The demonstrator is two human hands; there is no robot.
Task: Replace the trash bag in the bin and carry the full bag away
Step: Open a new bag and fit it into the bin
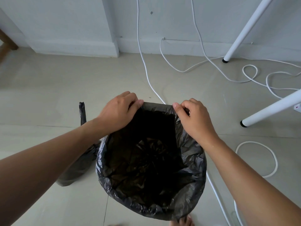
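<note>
- Your left forearm (40, 168) crosses the lower left corner, closest to you.
- The full bag (78, 167), black and knotted at its top, sits on the tiled floor (48, 88) just left of the bin, partly hidden behind that arm.
- Your left hand (119, 110) is pinched shut on the far edge of the new black trash bag (146, 168).
- The bag lines the round bin, its near edge folded over the rim; the far edge is lifted between your hands.
- Your right hand (193, 118) is pinched on the same far edge.
- White cables (254, 152) loop on the floor to the right, near white table legs (270, 111).
</note>
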